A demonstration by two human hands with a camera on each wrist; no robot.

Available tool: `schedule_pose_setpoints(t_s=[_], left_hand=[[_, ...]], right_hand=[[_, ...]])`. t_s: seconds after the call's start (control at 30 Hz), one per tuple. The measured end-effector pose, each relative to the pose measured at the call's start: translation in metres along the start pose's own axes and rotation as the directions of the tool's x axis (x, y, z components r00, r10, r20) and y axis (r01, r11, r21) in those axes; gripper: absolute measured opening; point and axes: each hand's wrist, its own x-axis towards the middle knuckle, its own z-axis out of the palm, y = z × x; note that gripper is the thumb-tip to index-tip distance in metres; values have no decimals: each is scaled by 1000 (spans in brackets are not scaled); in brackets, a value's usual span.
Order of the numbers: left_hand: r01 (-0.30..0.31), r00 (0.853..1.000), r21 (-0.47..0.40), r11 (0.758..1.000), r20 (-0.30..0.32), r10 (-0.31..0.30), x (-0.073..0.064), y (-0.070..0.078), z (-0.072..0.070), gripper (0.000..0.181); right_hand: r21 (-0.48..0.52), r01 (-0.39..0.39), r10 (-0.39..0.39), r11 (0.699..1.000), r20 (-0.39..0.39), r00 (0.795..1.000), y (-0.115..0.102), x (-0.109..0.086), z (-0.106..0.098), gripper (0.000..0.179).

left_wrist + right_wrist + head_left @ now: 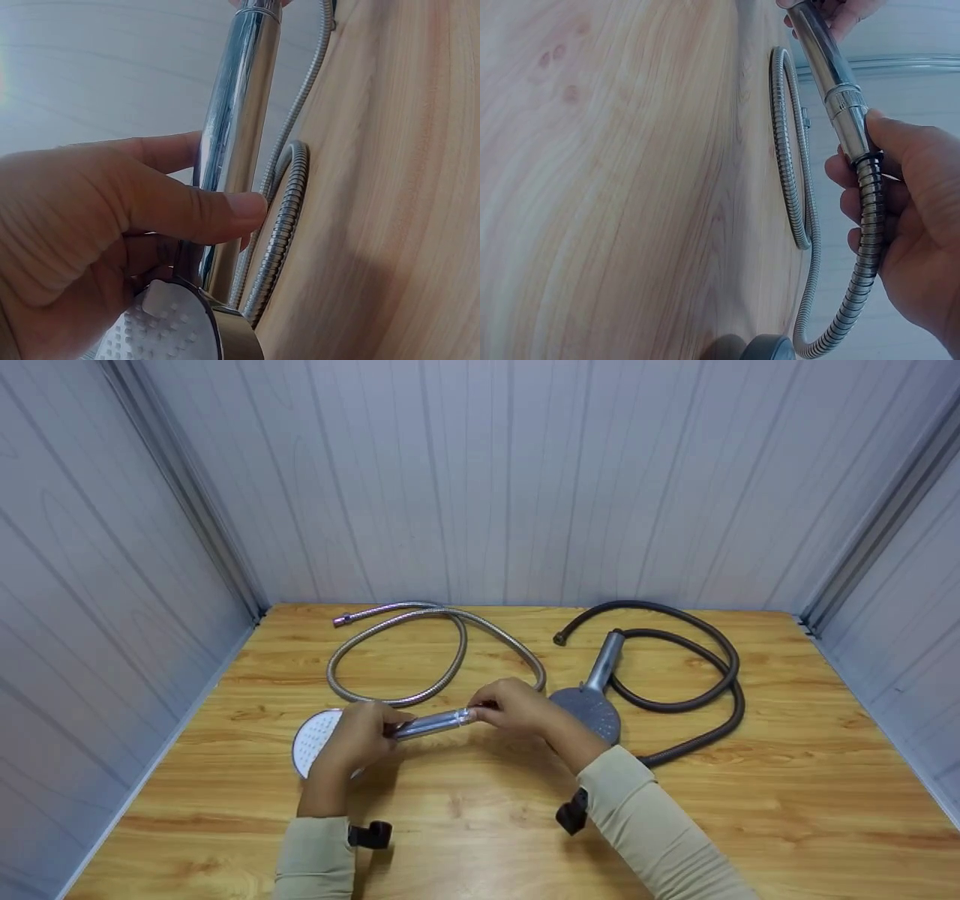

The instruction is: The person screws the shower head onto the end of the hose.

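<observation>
My left hand (364, 739) grips the chrome handle (431, 724) of a shower head, its white nozzle face (313, 741) turned up beside the wrist. In the left wrist view, the thumb lies across the handle (238, 112) just above the white face (161, 330). At the handle's other end, my right hand (517, 706) holds the smooth connector of a silver metal hose (442, 690). The right wrist view shows thumb and fingers around that connector (851, 131), which meets the handle end to end. Whether its thread is fully tightened cannot be seen.
A grey shower head (589, 709) with a dark hose (731, 660) lies right of centre, partly behind my right forearm. The silver hose's free end (342, 620) lies at the back left. Pale panels (480, 480) enclose the wooden table (465, 825).
</observation>
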Motion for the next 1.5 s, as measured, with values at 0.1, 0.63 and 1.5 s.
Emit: schedule_pose_setpoints(t_s=[0.1,0.63,1.5], left_hand=[[27,1000,0,1000,5,-27,1,1,0,39],[84,996,4,996,41,-84,2,1,0,37],[109,993,17,994,39,-109,1,3,-1,39]], right_hand=[[5,-20,20,1000,-13,1000,0,0,1,23],[4,95,-94,995,-86,992,6,-1,1,27],[6,122,-121,993,-74,990,6,-1,2,14]])
